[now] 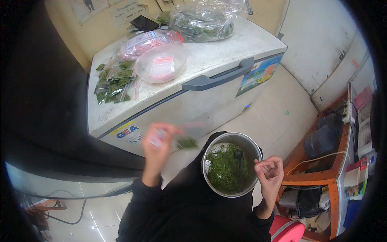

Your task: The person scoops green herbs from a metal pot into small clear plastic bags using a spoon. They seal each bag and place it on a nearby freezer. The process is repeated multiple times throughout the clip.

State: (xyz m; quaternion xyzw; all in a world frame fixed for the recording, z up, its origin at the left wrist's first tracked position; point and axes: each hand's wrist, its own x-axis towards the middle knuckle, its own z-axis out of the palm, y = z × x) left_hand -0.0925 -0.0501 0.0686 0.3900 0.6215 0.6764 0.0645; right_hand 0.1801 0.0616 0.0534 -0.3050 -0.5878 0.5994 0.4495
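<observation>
My left hand (pixel 158 140), blurred, holds a small clear zip bag (pixel 188 142) with chopped green herb at its bottom; something pale also lies in the palm. My right hand (pixel 270 171) is raised by the rim of a metal pot (pixel 232 195), thumb and fingertip pinched together, and I cannot tell whether anything is between them. The pot rests on my lap. It holds chopped green herb (pixel 223 172) and a dark long-handled spoon (pixel 239 155) that leans inside. Filled small bags (pixel 115 83) lie piled on the white chest freezer (pixel 208 63).
On the freezer are a translucent bowl with empty zip bags (pixel 161 66), a pack of bags (pixel 145 44), a phone (pixel 145 23) and a large plastic bag of filled packets (pixel 202 27). A freezer handle (pixel 220 77) juts out. An orange shelf (pixel 311 178) and red bucket (pixel 287 231) stand right.
</observation>
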